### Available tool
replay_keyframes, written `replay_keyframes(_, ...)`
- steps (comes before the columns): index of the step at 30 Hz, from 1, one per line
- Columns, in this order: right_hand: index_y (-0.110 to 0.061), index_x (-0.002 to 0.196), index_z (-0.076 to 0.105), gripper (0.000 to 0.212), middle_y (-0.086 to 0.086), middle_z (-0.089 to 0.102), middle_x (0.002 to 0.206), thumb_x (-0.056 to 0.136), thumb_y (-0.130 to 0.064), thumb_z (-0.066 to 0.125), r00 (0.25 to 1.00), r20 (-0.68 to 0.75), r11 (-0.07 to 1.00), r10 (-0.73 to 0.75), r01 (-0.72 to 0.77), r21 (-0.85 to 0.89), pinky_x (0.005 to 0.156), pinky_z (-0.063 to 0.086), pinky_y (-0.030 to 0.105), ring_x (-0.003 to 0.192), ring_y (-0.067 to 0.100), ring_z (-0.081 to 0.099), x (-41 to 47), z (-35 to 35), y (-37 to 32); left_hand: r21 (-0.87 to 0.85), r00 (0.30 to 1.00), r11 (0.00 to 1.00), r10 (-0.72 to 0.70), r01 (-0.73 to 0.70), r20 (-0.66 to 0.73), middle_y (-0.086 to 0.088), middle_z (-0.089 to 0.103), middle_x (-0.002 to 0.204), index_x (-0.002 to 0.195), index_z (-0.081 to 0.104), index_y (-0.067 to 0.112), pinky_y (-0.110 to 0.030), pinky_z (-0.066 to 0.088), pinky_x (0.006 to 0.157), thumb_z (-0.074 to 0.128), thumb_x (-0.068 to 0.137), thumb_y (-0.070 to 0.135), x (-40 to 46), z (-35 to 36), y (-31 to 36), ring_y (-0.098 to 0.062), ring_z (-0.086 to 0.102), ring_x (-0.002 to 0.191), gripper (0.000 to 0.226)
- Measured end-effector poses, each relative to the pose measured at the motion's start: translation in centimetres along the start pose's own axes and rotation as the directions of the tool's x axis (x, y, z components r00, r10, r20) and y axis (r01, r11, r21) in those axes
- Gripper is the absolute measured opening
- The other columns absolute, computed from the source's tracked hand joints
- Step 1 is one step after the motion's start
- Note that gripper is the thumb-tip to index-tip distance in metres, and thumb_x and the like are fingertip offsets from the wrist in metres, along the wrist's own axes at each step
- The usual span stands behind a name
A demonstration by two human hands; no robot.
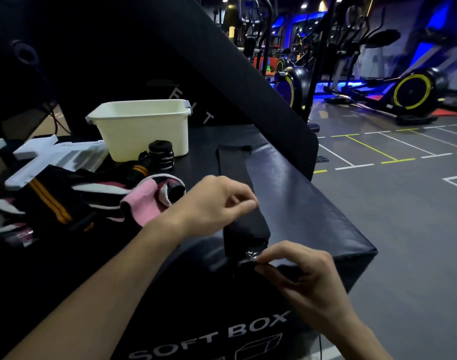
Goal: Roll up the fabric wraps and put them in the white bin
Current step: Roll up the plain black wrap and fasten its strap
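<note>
Pinching the near end of a black wrap (244, 193) between thumb and fingertips, right hand (304, 271) curled low at the front edge of the desk (300, 201), most likely to start the first tight turn of the roll. Gripping the same wrap a little farther along, left hand (217, 203) with fingers bent and thumb meeting them, seemingly keeping the strip taut and straight so the roll is not going crooked. Stretching away beyond both hands, flat along the desk, the rest of the wrap's length, not yet wound.

Lying to the left of the left hand, a loose heap of unrolled wraps (66, 201) in black, pink, white and orange stripes, presumably waiting their turn. Standing just beyond that heap, one rolled wrap (161, 154), upright and touching or nearly touching the white bin (141, 128). Sitting well beyond the left hand, the bin, open-topped and within reach for dropping finished rolls; contents not showing from this angle. Judging the task as early.
</note>
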State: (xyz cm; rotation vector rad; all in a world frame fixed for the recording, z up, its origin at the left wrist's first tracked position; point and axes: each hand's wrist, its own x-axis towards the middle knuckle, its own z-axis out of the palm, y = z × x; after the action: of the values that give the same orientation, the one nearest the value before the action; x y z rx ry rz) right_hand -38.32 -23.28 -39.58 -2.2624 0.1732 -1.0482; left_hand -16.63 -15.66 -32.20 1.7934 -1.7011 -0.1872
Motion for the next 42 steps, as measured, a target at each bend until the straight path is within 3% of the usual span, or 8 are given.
replay_keyframes(4, -0.020, 0.087, 0.076, 0.007, -0.016, 0.073, 0.084, 0.084, -0.017, 0.081, 0.999, 0.049, 0.999, 0.016, -0.018, 0.036, 0.070, 0.051, 0.016, 0.078, 0.003, 0.071, 0.1, -0.2, -0.2, 0.503, 0.947, 0.864, -0.166, 0.005, 0.276, 0.007, 0.028, 0.167, 0.151, 0.044, 0.041, -0.046, 0.022, 0.125, 0.035, 0.106, 0.057, 4.1, 3.2, -2.2, -0.023, 0.023, 0.154, 0.049)
replay_keyframes(7, -0.020, 0.086, 0.078, 0.011, -0.014, 0.075, 0.082, 0.082, -0.013, 0.084, 0.992, 0.095, 0.991, 0.079, -0.089, 0.102, 0.069, 0.054, 0.020, 0.076, 0.005, 0.073, -0.2, -0.4, 0.0, 0.550, 0.860, 0.824, -0.375, 0.139, 0.345, 0.007, -0.003, 0.173, 0.161, 0.011, 0.045, -0.052, 0.003, 0.127, 0.017, 0.106, 0.060, 4.4, 4.4, -3.9, -0.025, -0.004, 0.159, 0.057)
replay_keyframes(16, -0.020, 0.084, 0.079, 0.013, -0.009, 0.077, 0.078, 0.078, -0.010, 0.087, 0.963, 0.150, 0.932, 0.224, -0.257, 0.255, 0.070, 0.051, 0.016, 0.073, 0.004, 0.073, -0.2, -0.9, 0.4, 0.536, 0.824, 0.740, -0.550, 0.406, 0.134, -0.005, 0.006, 0.173, 0.164, 0.013, 0.027, -0.053, 0.016, 0.125, 0.015, 0.109, 0.047, 7.5, 5.6, -6.3, -0.037, 0.012, 0.156, 0.059)
replay_keyframes(22, -0.020, 0.084, 0.079, 0.013, -0.009, 0.076, 0.078, 0.079, -0.010, 0.087, 0.956, 0.171, 0.926, 0.239, -0.277, 0.256, 0.069, 0.051, 0.015, 0.073, 0.005, 0.072, 0.1, -0.9, 0.4, 0.336, 0.842, 0.775, -0.521, 0.535, -0.141, -0.004, 0.070, 0.127, 0.120, 0.073, 0.032, -0.039, 0.054, 0.098, 0.062, 0.099, 0.031, 9.7, 4.0, -7.2, -0.030, 0.063, 0.119, 0.024)
replay_keyframes(30, -0.021, 0.086, 0.080, 0.012, -0.008, 0.077, 0.081, 0.080, -0.012, 0.086, 0.951, 0.203, 0.924, 0.234, -0.283, 0.259, 0.069, 0.053, 0.019, 0.076, 0.011, 0.074, 0.2, -1.2, 0.4, 0.147, 0.627, 0.612, -0.770, 0.778, -0.114, -0.008, 0.073, 0.104, 0.103, 0.065, 0.005, -0.030, 0.053, 0.077, 0.091, 0.072, 0.046, 12.0, 1.4, -8.9, -0.023, 0.070, 0.083, 0.058)
replay_keyframes(35, -0.022, 0.086, 0.079, 0.012, -0.011, 0.076, 0.081, 0.081, -0.014, 0.085, 0.953, 0.214, 0.932, 0.215, -0.266, 0.248, 0.070, 0.053, 0.019, 0.076, 0.010, 0.074, 0.3, -1.1, 0.6, 0.222, 0.594, 0.564, -0.798, 0.796, -0.104, -0.010, 0.069, 0.118, 0.106, 0.063, 0.005, -0.036, 0.056, 0.087, 0.090, 0.064, 0.061, 12.4, 1.1, -9.5, -0.031, 0.068, 0.107, 0.075)
replay_keyframes(39, -0.025, 0.086, 0.079, 0.013, -0.012, 0.076, 0.080, 0.081, -0.014, 0.085, 0.956, 0.224, 0.942, 0.188, -0.240, 0.234, 0.069, 0.053, 0.019, 0.076, 0.009, 0.074, 0.5, -1.2, 0.8, 0.161, 0.593, 0.583, -0.805, 0.797, -0.022, -0.001, 0.065, 0.063, 0.073, 0.068, 0.011, -0.027, 0.041, 0.050, 0.086, 0.076, 0.054, 12.1, 0.9, -9.3, -0.016, 0.058, 0.052, 0.046)
replay_keyframes(42, -0.025, 0.086, 0.078, 0.014, -0.013, 0.075, 0.079, 0.081, -0.014, 0.085, 0.964, 0.216, 0.958, 0.156, -0.201, 0.203, 0.067, 0.051, 0.017, 0.073, 0.008, 0.072, 0.7, -1.2, 0.7, 0.136, 0.604, 0.594, -0.796, 0.793, -0.041, 0.002, 0.063, 0.057, 0.069, 0.071, 0.013, -0.026, 0.043, 0.053, 0.087, 0.074, 0.052, 12.1, 0.9, -9.8, -0.015, 0.055, 0.052, 0.043)
